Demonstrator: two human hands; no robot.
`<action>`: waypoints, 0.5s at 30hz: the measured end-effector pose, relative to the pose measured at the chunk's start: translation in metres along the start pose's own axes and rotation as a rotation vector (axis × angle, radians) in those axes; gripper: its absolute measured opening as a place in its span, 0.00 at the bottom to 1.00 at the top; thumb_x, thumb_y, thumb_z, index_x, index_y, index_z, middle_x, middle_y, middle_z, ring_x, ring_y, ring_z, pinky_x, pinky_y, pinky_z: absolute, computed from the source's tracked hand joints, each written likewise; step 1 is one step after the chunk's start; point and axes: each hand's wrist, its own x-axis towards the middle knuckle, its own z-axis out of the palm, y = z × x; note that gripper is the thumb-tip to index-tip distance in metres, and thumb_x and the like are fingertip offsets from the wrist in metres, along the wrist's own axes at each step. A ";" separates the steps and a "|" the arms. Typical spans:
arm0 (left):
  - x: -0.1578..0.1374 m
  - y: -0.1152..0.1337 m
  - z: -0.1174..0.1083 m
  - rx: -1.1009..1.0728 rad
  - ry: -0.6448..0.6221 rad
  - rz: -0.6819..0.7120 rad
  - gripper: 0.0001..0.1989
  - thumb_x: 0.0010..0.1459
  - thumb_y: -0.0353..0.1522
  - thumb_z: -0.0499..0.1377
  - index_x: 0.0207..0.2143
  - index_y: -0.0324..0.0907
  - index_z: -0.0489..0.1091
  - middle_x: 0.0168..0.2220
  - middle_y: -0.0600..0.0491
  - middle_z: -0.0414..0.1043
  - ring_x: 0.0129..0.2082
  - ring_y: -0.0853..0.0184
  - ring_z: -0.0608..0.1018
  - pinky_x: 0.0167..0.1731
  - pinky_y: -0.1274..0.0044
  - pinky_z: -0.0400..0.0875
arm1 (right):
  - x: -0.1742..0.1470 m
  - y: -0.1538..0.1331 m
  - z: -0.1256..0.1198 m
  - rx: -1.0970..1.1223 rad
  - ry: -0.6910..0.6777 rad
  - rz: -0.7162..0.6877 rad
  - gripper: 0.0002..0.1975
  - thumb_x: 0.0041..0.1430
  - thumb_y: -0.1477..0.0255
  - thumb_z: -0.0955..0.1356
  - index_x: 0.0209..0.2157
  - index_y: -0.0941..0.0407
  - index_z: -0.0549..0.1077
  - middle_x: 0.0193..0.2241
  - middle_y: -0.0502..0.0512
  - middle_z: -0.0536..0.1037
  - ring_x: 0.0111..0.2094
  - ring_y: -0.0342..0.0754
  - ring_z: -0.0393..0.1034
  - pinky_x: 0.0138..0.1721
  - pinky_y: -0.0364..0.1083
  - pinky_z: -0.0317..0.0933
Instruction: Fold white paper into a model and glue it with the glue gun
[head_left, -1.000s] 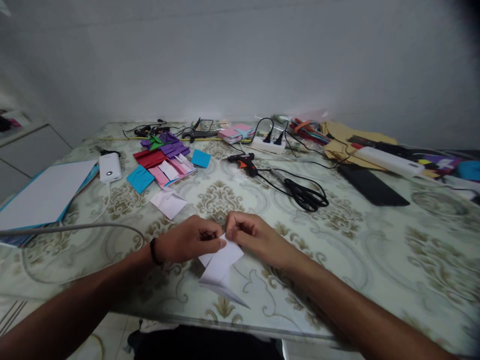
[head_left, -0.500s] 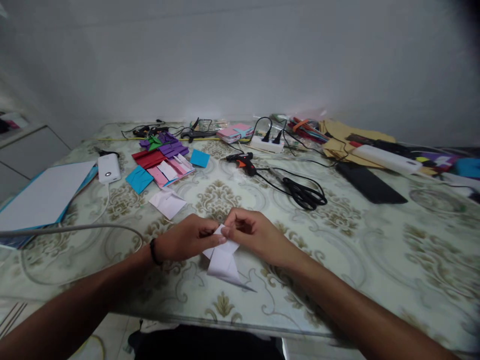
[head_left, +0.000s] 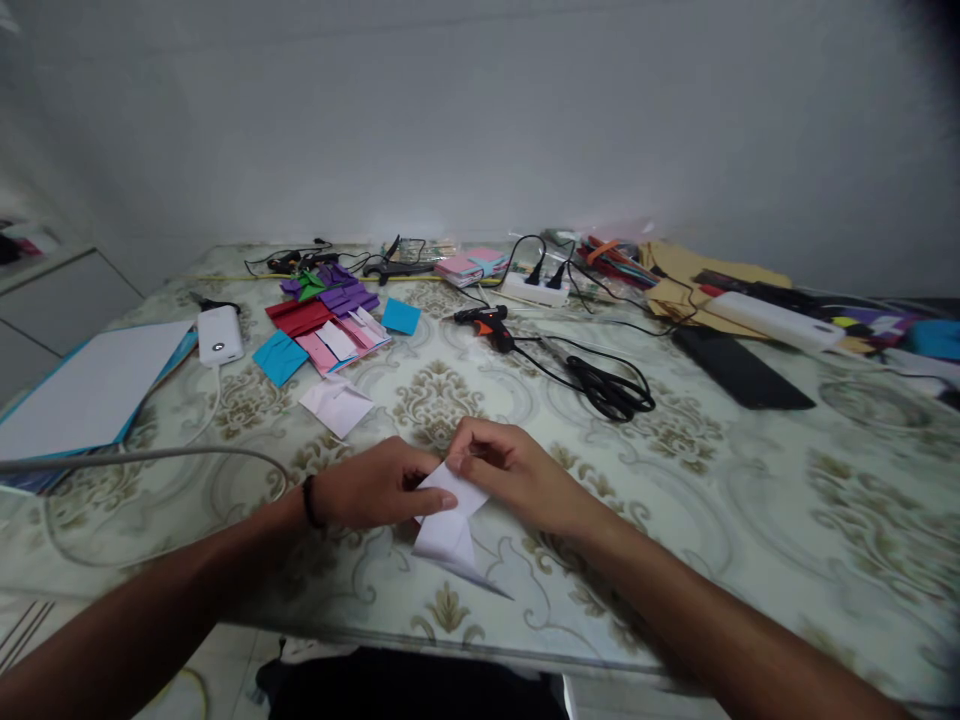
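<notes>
A folded sheet of white paper (head_left: 448, 537) is held just above the patterned tablecloth, near the table's front edge. My left hand (head_left: 384, 487) grips its left side, thumb lying on top and the fingers hidden beneath. At the paper's upper edge, my right hand (head_left: 517, 475) pinches it between thumb and fingertips. The lower part of the paper tapers to a point toward the right. Beyond my left hand lies another folded white paper piece (head_left: 337, 405), with folded pink paper (head_left: 319, 352) and a blue paper square (head_left: 280, 357) behind it.
A glue gun (head_left: 491, 325) with a coiled black cord (head_left: 611, 388) lies past my right hand. Right of it rests a black phone (head_left: 739, 368). A white power bank (head_left: 219, 337) and paper sheets (head_left: 90, 385) are at the left. A power strip (head_left: 534, 288) stands near the wall.
My left thumb has slid slightly down and right along the paper, uncovering more of its upper part. The right hand has shifted only a little, still pinching the edge.
</notes>
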 end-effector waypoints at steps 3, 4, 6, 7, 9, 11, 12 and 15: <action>0.000 0.000 -0.002 -0.044 0.034 0.038 0.18 0.65 0.40 0.56 0.26 0.37 0.66 0.22 0.59 0.59 0.24 0.74 0.61 0.24 0.80 0.55 | 0.000 -0.001 0.000 0.016 0.021 0.015 0.16 0.62 0.59 0.69 0.31 0.57 0.70 0.23 0.46 0.64 0.25 0.41 0.54 0.26 0.42 0.48; 0.000 0.000 -0.003 -0.059 0.052 0.043 0.18 0.65 0.40 0.55 0.27 0.37 0.67 0.23 0.59 0.59 0.24 0.74 0.61 0.25 0.80 0.56 | 0.000 -0.001 0.000 0.013 0.023 0.029 0.16 0.62 0.58 0.70 0.31 0.57 0.70 0.23 0.45 0.64 0.25 0.41 0.54 0.25 0.42 0.47; -0.001 0.000 -0.004 -0.078 0.086 0.041 0.17 0.65 0.40 0.55 0.29 0.37 0.69 0.24 0.58 0.60 0.25 0.73 0.62 0.26 0.80 0.57 | 0.000 -0.002 0.000 0.006 0.024 0.052 0.17 0.61 0.57 0.70 0.30 0.57 0.70 0.22 0.45 0.62 0.25 0.41 0.53 0.25 0.42 0.47; -0.001 0.000 -0.004 -0.081 0.103 0.040 0.17 0.66 0.40 0.55 0.30 0.36 0.70 0.24 0.58 0.61 0.25 0.72 0.63 0.27 0.79 0.58 | 0.000 -0.002 -0.001 0.005 0.022 0.057 0.18 0.61 0.56 0.70 0.29 0.57 0.70 0.22 0.45 0.61 0.24 0.41 0.53 0.25 0.42 0.47; -0.001 0.000 -0.003 -0.077 0.130 0.037 0.17 0.65 0.41 0.55 0.30 0.36 0.71 0.24 0.58 0.62 0.25 0.72 0.64 0.27 0.79 0.59 | 0.000 -0.002 -0.001 0.009 0.027 0.061 0.19 0.61 0.56 0.70 0.28 0.57 0.70 0.22 0.45 0.62 0.25 0.41 0.54 0.26 0.42 0.48; -0.002 0.000 -0.003 -0.080 0.153 0.030 0.18 0.65 0.41 0.56 0.30 0.36 0.72 0.24 0.57 0.64 0.25 0.72 0.65 0.27 0.80 0.60 | 0.000 -0.002 -0.001 0.020 0.027 0.064 0.18 0.60 0.56 0.70 0.28 0.57 0.69 0.22 0.46 0.64 0.25 0.41 0.57 0.27 0.42 0.50; -0.002 0.000 -0.003 -0.091 0.161 0.025 0.18 0.65 0.42 0.56 0.32 0.35 0.73 0.24 0.56 0.66 0.25 0.72 0.66 0.27 0.80 0.61 | 0.001 -0.002 -0.001 0.029 0.024 0.065 0.18 0.60 0.56 0.71 0.29 0.57 0.69 0.23 0.46 0.65 0.25 0.42 0.58 0.27 0.42 0.51; -0.002 0.002 -0.003 -0.176 0.186 0.010 0.18 0.65 0.41 0.56 0.37 0.35 0.75 0.29 0.53 0.71 0.28 0.70 0.69 0.29 0.79 0.63 | 0.001 -0.003 0.000 0.058 0.027 0.070 0.17 0.59 0.58 0.71 0.29 0.56 0.68 0.23 0.46 0.68 0.26 0.42 0.61 0.28 0.42 0.54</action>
